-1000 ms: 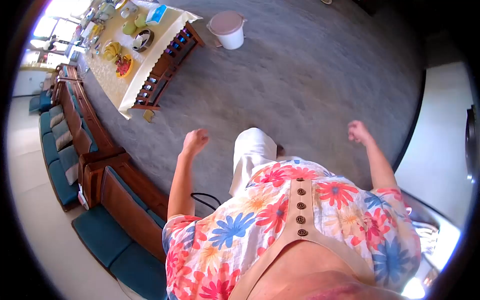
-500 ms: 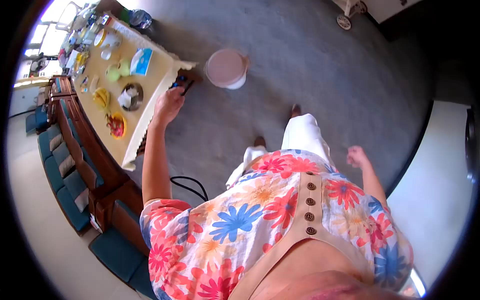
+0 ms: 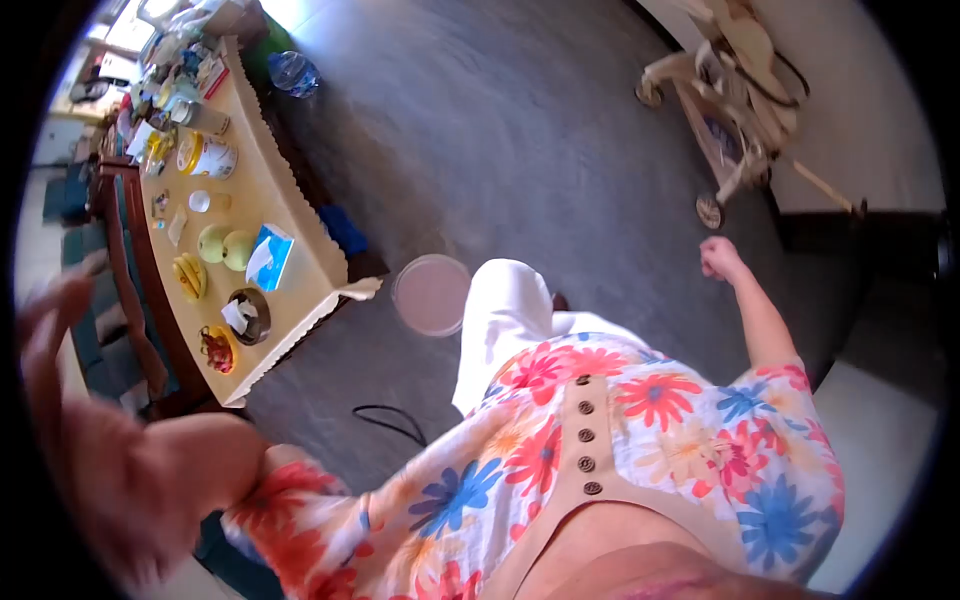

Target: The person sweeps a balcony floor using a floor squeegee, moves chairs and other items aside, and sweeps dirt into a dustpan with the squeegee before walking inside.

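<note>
My left hand is raised close to the camera at the far left edge. Motion smears it, so its fingers and anything in them are unclear. Out to the right, my right hand hangs over the floor with its fingers curled in; nothing shows in it. A round pinkish lid or stool top is on the floor just beside my white-trousered leg. Left of it is a table with a cream cloth.
On the table are a blue tissue box, green round fruits, bananas, a metal bowl, a yellow-lidded tub and a red-filled basket. A wheeled stroller stands at the upper right. A black cord lies on the floor.
My left hand has swung from beside the table corner up towards the camera. The view has shifted, bringing the stroller further in; the round lid now sits nearer my legs.
</note>
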